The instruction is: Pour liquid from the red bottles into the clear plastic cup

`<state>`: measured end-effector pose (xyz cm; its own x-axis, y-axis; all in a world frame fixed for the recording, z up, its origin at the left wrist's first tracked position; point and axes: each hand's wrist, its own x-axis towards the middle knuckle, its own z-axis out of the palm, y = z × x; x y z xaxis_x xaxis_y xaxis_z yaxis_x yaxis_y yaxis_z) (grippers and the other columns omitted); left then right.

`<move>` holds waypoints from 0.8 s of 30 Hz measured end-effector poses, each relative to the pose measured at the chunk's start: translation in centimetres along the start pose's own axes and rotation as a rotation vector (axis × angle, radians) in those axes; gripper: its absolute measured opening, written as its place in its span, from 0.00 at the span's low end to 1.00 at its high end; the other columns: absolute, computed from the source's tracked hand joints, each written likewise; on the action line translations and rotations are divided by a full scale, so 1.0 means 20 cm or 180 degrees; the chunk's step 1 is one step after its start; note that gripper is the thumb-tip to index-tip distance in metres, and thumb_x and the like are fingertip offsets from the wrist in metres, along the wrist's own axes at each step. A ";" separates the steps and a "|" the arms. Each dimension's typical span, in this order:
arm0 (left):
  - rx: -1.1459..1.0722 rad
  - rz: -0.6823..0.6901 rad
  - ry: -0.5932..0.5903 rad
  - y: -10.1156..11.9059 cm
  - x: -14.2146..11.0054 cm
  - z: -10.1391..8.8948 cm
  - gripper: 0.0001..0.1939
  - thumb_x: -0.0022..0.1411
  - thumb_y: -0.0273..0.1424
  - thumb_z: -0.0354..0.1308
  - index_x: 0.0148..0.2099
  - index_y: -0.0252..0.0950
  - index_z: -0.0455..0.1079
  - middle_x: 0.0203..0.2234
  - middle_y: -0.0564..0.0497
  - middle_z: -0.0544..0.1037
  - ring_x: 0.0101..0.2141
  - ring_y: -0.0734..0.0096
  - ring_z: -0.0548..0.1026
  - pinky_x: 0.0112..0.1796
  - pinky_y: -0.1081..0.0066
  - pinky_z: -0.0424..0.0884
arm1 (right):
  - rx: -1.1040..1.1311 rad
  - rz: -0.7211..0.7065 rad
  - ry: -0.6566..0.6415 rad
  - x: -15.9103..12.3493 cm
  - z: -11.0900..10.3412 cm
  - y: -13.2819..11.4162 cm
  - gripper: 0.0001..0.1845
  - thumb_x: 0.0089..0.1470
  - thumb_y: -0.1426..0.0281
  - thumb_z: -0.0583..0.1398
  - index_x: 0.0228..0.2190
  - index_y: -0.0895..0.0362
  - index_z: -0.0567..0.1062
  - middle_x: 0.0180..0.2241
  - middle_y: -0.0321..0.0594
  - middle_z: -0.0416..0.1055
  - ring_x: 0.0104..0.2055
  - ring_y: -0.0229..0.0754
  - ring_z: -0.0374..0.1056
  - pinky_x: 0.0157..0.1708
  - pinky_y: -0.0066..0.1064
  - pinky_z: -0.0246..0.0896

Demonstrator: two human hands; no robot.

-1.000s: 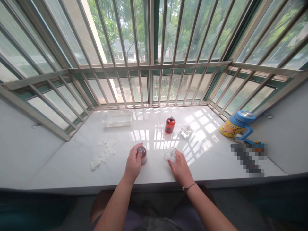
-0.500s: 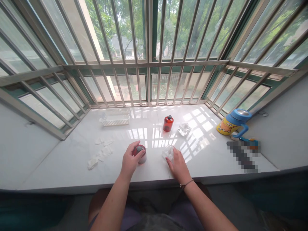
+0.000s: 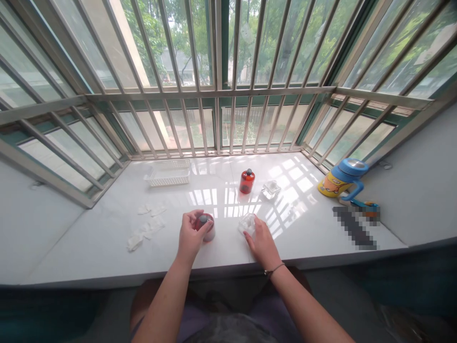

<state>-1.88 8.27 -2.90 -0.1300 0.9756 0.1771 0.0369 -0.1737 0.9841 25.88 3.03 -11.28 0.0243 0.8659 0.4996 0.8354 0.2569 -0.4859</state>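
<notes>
Near the front of the white counter stands a small red bottle (image 3: 210,232) with a dark cap. My left hand (image 3: 190,237) is closed at its upper left side, thumb across the top by the cap. To the right, my right hand (image 3: 264,242) rests with curled fingers against a clear, faceted-looking object (image 3: 245,224) lying on the counter; glass or plastic, I cannot tell. Farther back is a second red bottle (image 3: 247,181) with a dark cap, upright, and beside it another clear object (image 3: 271,189) with a similar shine.
Crumpled white strips (image 3: 148,228) lie to the left on the counter (image 3: 89,247). A white perforated basket (image 3: 168,175) is at the back left. At right stand a blue and yellow mug (image 3: 342,178) and a pixelated dark item (image 3: 355,228). Barred windows enclose the back.
The view has shifted slightly, moving everything a little left. The left fingers have curled in more at the bottle's top. The right hand stays by the clear object.
</notes>
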 end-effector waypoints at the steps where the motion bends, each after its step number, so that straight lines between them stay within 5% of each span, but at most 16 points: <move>1: 0.0007 -0.0031 0.0000 0.00 0.00 0.00 0.24 0.58 0.39 0.75 0.50 0.41 0.66 0.55 0.42 0.79 0.55 0.54 0.80 0.58 0.49 0.76 | 0.0008 0.0002 -0.0009 0.00 0.00 0.00 0.40 0.72 0.54 0.56 0.75 0.53 0.47 0.62 0.59 0.67 0.65 0.61 0.64 0.60 0.61 0.69; 11: 0.0234 -0.0075 -0.0005 0.04 -0.02 0.01 0.26 0.58 0.39 0.73 0.54 0.42 0.68 0.56 0.42 0.78 0.55 0.55 0.80 0.59 0.51 0.74 | 0.0002 -0.0007 -0.0034 -0.01 0.01 0.01 0.41 0.71 0.55 0.56 0.75 0.51 0.45 0.64 0.58 0.66 0.66 0.62 0.64 0.61 0.61 0.68; 16: 0.0190 -0.0010 -0.0017 0.02 -0.03 0.01 0.19 0.61 0.41 0.72 0.46 0.41 0.67 0.56 0.42 0.78 0.54 0.57 0.81 0.57 0.54 0.76 | -0.0023 -0.0016 -0.0030 -0.01 0.01 0.01 0.42 0.71 0.55 0.56 0.76 0.50 0.44 0.64 0.58 0.65 0.66 0.63 0.64 0.60 0.63 0.69; 24: 0.0464 0.0010 0.0073 0.03 -0.06 0.02 0.18 0.65 0.43 0.69 0.51 0.42 0.73 0.56 0.43 0.79 0.55 0.54 0.80 0.58 0.53 0.75 | 0.0010 -0.0028 -0.0033 -0.01 0.01 0.02 0.42 0.71 0.55 0.56 0.76 0.49 0.44 0.65 0.57 0.65 0.67 0.63 0.63 0.60 0.64 0.69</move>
<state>-1.34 7.03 -2.48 -0.1522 0.9715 0.1820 0.1806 -0.1537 0.9715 26.12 3.10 -11.72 0.0114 0.8680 0.4964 0.8338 0.2658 -0.4839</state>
